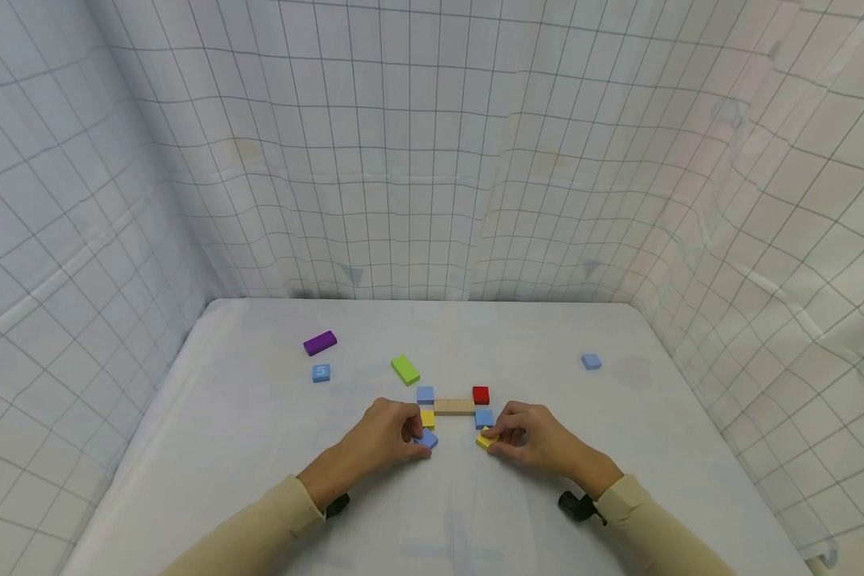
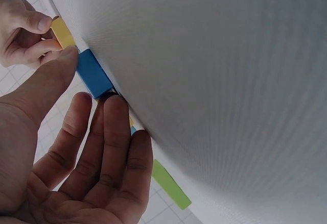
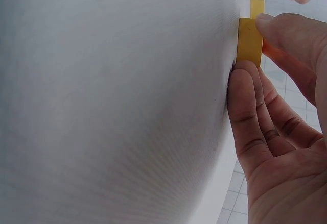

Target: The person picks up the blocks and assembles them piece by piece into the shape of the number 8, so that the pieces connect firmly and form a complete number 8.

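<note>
Between thumb and fingertips, my left hand pinches a blue block low at the table surface. My right hand pinches a yellow block, which looks slightly turned in the head view. Just beyond the hands lies a flat arrangement around a plain wooden block. On its left side are a light blue block and a yellow square block, partly covered by the left fingers. A red block and another blue block sit at its right side.
A lime green block lies behind the arrangement. Farther left are a purple block and a blue block marked 5. One more blue block lies at the back right. Gridded white curtains enclose the white table.
</note>
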`<state>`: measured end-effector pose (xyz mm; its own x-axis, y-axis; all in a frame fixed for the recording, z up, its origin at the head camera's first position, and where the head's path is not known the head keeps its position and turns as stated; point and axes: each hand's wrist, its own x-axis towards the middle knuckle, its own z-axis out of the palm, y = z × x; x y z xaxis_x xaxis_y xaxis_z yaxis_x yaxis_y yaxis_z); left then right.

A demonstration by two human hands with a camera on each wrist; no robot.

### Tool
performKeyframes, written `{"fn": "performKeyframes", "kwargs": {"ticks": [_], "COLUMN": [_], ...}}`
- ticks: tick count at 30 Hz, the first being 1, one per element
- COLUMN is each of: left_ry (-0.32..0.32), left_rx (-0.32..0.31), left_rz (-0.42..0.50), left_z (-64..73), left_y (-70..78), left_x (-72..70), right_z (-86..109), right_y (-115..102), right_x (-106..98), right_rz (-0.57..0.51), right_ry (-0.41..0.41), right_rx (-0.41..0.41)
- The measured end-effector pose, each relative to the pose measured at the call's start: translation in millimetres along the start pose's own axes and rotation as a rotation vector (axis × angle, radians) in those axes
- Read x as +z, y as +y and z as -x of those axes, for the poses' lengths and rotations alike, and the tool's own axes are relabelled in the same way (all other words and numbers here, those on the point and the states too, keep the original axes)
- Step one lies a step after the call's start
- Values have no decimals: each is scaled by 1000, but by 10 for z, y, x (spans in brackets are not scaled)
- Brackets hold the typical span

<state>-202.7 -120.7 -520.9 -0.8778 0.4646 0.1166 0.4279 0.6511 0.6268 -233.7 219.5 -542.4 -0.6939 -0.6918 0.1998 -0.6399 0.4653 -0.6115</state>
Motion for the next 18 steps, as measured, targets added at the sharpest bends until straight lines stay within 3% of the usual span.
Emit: {"fn": "performKeyframes", "kwargs": {"ticks": [18], "left_ry": [-20], "left_rx": [-32], "left_rz": [-8], "left_z": [1], "left_y": [-15], "left_x": [17], "right_z": [5], "right_y": [6], "right_x": [5], "right_rz": [14], "right_ry": [2], "right_rx": [-4]}}
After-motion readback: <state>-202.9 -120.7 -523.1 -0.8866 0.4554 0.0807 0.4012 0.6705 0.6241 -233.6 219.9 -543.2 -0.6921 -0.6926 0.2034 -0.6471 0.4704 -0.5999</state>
